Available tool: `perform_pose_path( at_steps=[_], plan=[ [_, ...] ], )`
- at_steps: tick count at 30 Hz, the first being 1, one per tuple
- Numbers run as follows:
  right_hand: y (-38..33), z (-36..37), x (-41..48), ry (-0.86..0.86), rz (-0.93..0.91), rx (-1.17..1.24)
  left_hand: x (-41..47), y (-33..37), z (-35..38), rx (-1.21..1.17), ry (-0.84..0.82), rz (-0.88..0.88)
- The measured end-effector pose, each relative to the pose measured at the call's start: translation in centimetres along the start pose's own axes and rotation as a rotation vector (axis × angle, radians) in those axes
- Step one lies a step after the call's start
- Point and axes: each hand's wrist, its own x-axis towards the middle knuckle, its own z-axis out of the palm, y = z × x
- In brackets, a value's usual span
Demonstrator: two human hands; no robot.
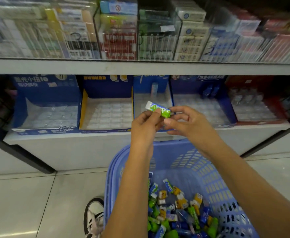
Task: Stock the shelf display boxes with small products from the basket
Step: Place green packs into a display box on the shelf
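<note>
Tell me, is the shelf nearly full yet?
Not nearly. Done: very little; the display boxes look mostly empty, with one tube standing in the middle blue box. In hand: the left hand and right hand both pinch a green packet. Left: the blue basket holds a big pile of small products.

green packet (158, 109): small, one white end, tilted, pinched between left hand (144, 126) and right hand (187, 122), before the shelf.
basket (200, 169): blue, slotted walls, on the floor.
products (180, 212): green, blue and yellow packets heaped inside.
display boxes (106, 114): open, side by side along the shelf's front edge.
</note>
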Motion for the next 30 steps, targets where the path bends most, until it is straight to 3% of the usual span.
perform_pose_path(
  at_steps=[4, 9, 12, 15, 17, 20, 23, 30],
  plan=[
    [0.6, 1.0, 0.1, 0.182, -0.055, 0.041, -0.6, -0.1, 0.5, -0.005, -0.011, 0.054],
    [0.1, 2.3, 1.3, 0.157, -0.247, 0.016, 0.2, 0.5, -0.3, -0.121, 0.000, 0.040],
    [-0.5, 2.2, 2.1, 0.063, -0.367, -0.221, 0.8, 1.0, -1.3, -0.182, -0.015, -0.022],
    [-0.6, 2.0, 3.0, 0.120, -0.555, -0.584, 1.4, 1.0, -1.8, -0.162, -0.012, -0.016],
    [-0.9, 1.7, 4.4, 0.194, -0.628, -0.697, 1.8, 0.3, -1.6, 0.131, 0.010, 0.083],
    [-1.8, 1.7, 8.2, 0.241, -0.548, -0.821, 1.4, -1.1, -1.6, 0.877, -0.025, 0.393],
    [-2.1, 2.1, 12.5, 0.143, -0.438, -1.047, 1.2, -2.7, -1.8, 1.237, -0.168, 0.441],
    [-1.9, 2.3, 16.2, -0.022, -0.272, -1.059, 1.5, -3.1, -2.2, 1.321, -0.205, 0.437]
  ],
)
